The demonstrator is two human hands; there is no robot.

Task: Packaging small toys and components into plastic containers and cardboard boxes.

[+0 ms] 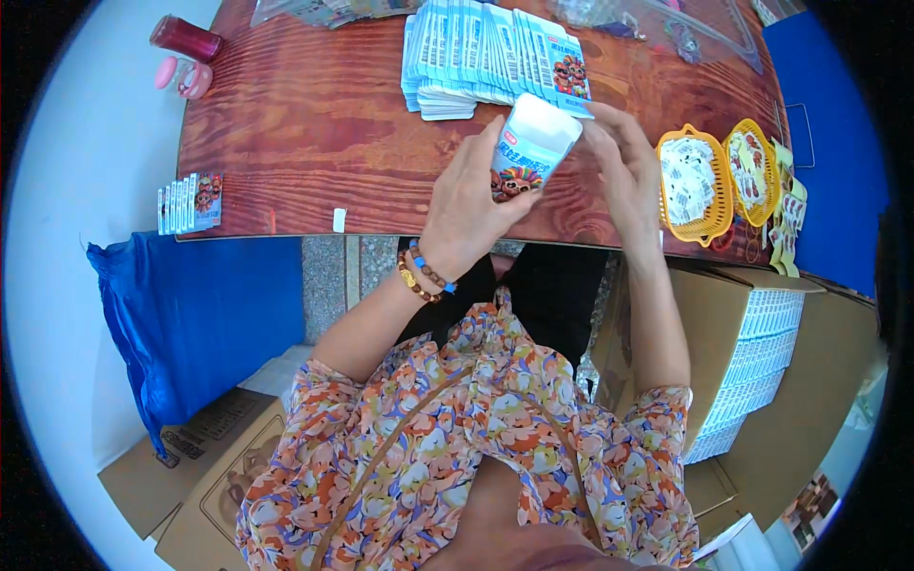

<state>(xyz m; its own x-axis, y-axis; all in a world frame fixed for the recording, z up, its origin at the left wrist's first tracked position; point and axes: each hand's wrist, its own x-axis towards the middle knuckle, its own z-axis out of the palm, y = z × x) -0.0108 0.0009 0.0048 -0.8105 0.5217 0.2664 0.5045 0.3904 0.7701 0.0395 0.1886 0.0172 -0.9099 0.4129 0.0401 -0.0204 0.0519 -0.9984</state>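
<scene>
My left hand [473,197] is closed round a small light-blue and white carton [533,143] with a colourful cartoon figure on its front. The carton is tilted over the table's near half, and a plain white surface shows at its top end. My right hand [623,171] is beside the carton's upper right corner, thumb and fingers apart and bent. Whether its fingertips touch the carton's edge I cannot tell. Just beyond both hands lies a fanned pile of flat cartons [486,57] of the same print.
Yellow baskets of small packets, one [664,205] nearer and one [764,211] beside it, stand at right. Finished-looking cartons [190,205] form a row at left. A red jar [186,38] and pink-lidded jar [195,80] lie far left. A cardboard box [709,324] holds stacked cartons [752,362].
</scene>
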